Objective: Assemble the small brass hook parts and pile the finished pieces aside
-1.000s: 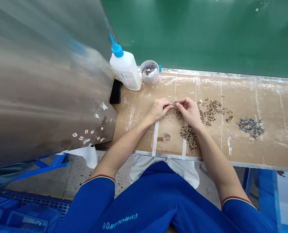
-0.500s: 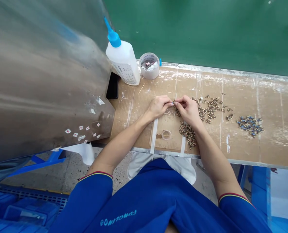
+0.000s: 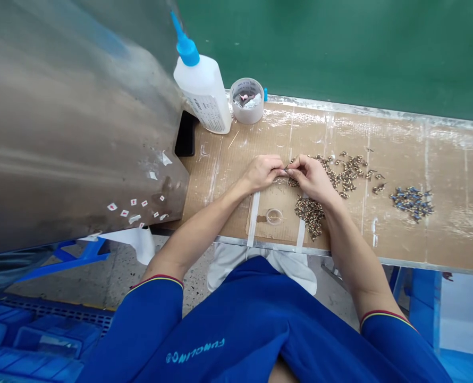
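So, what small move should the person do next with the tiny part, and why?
Probably finish with the small metal part before taking another: the left hand and right hand both pinch it at the fingertips, so neither is free, and the loose pile lies within easy reach.

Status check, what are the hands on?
Left hand, right hand: pinching one small metal part. Loose metal parts heaped just below right hand.

Bright, even light, soft shadows, curved wide-angle edges

A tiny brass-coloured metal fitting [image 3: 286,168] is pinched between the two hands' fingers [image 3: 281,171], just beside loose heaps of matching fittings [image 3: 309,217].
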`<state>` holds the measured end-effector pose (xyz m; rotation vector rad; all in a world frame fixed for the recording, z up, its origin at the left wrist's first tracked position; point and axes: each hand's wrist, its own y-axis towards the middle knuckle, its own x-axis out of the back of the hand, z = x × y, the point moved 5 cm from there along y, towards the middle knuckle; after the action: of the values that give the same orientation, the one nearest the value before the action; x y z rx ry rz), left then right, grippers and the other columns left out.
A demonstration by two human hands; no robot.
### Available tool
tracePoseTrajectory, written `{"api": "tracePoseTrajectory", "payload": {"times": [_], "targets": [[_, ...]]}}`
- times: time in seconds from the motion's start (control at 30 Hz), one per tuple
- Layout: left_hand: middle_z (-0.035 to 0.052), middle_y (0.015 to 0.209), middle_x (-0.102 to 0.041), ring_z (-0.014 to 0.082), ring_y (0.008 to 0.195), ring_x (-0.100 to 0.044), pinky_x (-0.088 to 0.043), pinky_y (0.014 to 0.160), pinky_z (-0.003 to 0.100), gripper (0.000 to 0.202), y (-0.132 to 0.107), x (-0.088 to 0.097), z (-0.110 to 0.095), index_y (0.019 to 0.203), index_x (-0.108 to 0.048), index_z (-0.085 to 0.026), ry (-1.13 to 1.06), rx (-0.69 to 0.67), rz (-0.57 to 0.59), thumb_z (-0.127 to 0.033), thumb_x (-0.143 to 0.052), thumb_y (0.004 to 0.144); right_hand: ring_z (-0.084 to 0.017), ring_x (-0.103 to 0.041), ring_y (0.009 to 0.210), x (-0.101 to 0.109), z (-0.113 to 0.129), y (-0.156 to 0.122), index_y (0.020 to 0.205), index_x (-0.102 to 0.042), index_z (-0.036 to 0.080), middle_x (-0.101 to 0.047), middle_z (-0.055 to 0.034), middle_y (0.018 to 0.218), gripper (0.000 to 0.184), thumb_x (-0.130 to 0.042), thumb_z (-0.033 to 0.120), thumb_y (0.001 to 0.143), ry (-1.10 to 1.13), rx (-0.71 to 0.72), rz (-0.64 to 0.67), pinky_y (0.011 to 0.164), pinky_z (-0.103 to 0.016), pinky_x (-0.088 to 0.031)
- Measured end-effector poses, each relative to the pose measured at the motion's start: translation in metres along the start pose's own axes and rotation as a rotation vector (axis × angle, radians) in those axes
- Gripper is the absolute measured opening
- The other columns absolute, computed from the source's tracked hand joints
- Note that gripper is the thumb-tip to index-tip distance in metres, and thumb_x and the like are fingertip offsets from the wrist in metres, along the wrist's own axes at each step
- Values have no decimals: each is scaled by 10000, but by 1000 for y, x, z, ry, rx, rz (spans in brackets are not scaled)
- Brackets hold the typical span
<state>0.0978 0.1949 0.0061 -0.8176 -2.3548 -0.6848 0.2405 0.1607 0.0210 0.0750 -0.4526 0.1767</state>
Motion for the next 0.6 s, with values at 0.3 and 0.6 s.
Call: {"api": "tracePoseTrajectory", "payload": {"times": [0.3,0.6], "targets": [[42,686,-648,151,639,-578,-447,630,259,273,0,19,-11,694,-658,-165,-67,51,-66,-286,-521,897,-142,-595,735,-6,8,7,770,-620,177,-677,3,767,124,-608,92,859,0,-11,-60,747,-262,-451],[-10,722,-740,152,585,-629,-483,557,227,259,12,28,-2,802,-739,-221,-64,110,-105,-446,-611,813,-128,-656,874,8,21,15,855,-640,179,-728,-11,918,110,-640,94,926,-57,-74,-54,800,-228,-454]]}}
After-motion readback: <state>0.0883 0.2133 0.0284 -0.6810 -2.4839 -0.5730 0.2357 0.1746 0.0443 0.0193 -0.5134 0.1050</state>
